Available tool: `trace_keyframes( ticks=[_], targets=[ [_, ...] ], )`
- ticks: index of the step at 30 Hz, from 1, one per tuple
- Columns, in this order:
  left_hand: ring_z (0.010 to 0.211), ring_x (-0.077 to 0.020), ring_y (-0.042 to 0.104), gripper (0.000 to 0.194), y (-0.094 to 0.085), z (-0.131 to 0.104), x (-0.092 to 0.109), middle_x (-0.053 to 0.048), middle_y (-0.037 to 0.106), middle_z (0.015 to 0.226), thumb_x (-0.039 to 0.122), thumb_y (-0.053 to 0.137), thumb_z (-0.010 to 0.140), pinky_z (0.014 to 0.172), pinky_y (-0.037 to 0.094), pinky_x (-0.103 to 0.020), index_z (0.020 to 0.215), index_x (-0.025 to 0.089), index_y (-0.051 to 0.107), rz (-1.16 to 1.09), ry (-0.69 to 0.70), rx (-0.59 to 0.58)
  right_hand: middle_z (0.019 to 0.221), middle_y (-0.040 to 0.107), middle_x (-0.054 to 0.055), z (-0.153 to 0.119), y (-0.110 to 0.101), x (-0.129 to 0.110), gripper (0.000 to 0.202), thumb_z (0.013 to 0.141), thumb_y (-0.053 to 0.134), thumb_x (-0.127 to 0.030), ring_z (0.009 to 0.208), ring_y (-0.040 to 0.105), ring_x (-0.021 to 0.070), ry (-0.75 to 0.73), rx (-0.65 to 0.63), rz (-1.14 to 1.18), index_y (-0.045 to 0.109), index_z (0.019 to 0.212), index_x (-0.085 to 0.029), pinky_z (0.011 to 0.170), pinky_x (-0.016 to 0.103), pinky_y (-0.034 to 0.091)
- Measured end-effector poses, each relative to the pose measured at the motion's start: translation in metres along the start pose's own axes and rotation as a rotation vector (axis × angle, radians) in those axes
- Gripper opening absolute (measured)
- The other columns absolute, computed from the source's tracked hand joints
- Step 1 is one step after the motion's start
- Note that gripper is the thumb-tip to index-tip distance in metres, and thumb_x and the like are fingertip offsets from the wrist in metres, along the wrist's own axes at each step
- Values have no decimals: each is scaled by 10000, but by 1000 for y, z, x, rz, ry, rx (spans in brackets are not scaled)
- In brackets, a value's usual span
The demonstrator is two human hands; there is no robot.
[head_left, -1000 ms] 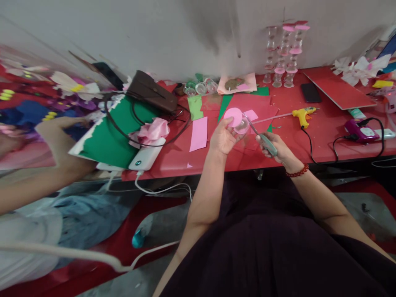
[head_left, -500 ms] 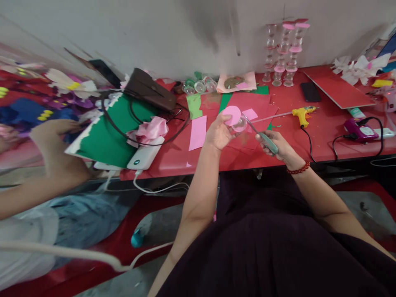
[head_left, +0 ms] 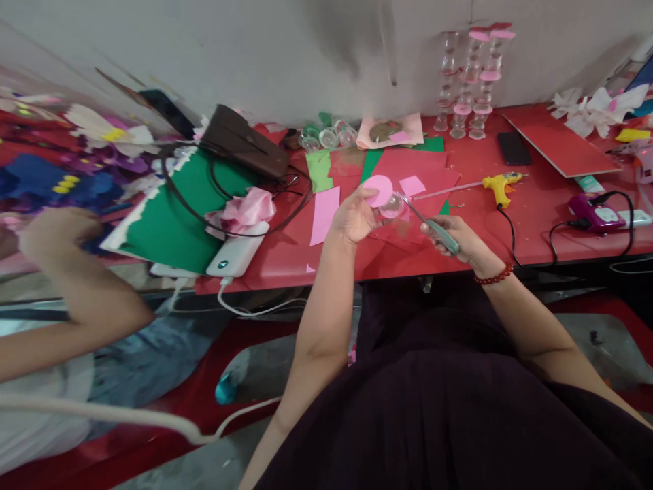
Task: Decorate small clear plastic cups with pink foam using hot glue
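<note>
Over the red table, my left hand (head_left: 356, 214) is closed on a pink paper disc (head_left: 378, 190) joined to a small clear plastic cup (head_left: 392, 205). My right hand (head_left: 459, 238) grips the grey-green handle of a thin metal tool (head_left: 443, 236), perhaps scissors; its tip reaches to the edge of the cup. Beneath both hands lie red paper sheets (head_left: 415, 167) and a small pink piece (head_left: 412, 185). A yellow glue gun (head_left: 503, 189) with a long pink strip behind it rests to the right of the cup.
Stacked clear cups (head_left: 465, 88) stand by the wall. A black phone (head_left: 513, 148) and a purple device (head_left: 594, 212) lie right. On the left are a brown case (head_left: 245, 144), a green board (head_left: 178, 218), a white power bank (head_left: 239, 253) and another person's arm (head_left: 86, 286).
The other person's hand at the left has moved left and slightly down. My left hand, with the disc and cup, has shifted slightly left; my right hand is nearly unchanged.
</note>
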State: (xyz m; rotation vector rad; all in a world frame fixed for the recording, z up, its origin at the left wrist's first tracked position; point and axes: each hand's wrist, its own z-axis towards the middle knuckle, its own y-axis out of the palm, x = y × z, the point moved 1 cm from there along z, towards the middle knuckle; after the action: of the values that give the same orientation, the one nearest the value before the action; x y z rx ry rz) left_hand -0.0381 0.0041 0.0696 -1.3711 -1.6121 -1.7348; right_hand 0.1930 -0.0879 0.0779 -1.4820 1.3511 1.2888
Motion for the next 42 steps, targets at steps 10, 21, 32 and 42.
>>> trace_keyframes(
  ticks=[10, 21, 32, 42],
  targets=[
    [829, -216, 802, 481, -7, 3, -8, -27, 818, 875, 270, 752, 736, 792, 648, -337, 1203, 192, 668, -95, -23, 75, 597, 587, -38, 15, -9, 16, 493, 716, 875, -592, 502, 518, 105, -135, 169, -287, 713, 933, -180, 474, 233, 377],
    [1048, -229, 794, 435, -28, 4, -25, -36, 819, 977, 256, 757, 730, 986, 626, -361, 1157, 226, 675, -265, 123, 50, 820, 789, 55, -6, -47, 2, 306, 817, 794, -385, 739, 710, 224, -330, 377, -909, 784, 1070, -214, 684, 310, 470],
    [1086, -246, 750, 506, -18, -6, -29, -63, 800, 998, 212, 772, 685, 978, 585, -350, 1189, 201, 733, -159, 161, -10, 810, 745, 26, 3, -46, 14, 406, 705, 886, -436, 761, 670, 197, -355, 284, -611, 760, 1026, -220, 687, 293, 501],
    [916, -174, 751, 454, -22, 1, -37, -31, 804, 922, 190, 773, 727, 911, 586, -288, 1180, 190, 742, -210, 218, 39, 682, 579, -67, 4, -25, 9, 631, 573, 910, -632, 568, 450, 78, -167, 193, -160, 657, 958, -201, 519, 221, 323]
  ],
)
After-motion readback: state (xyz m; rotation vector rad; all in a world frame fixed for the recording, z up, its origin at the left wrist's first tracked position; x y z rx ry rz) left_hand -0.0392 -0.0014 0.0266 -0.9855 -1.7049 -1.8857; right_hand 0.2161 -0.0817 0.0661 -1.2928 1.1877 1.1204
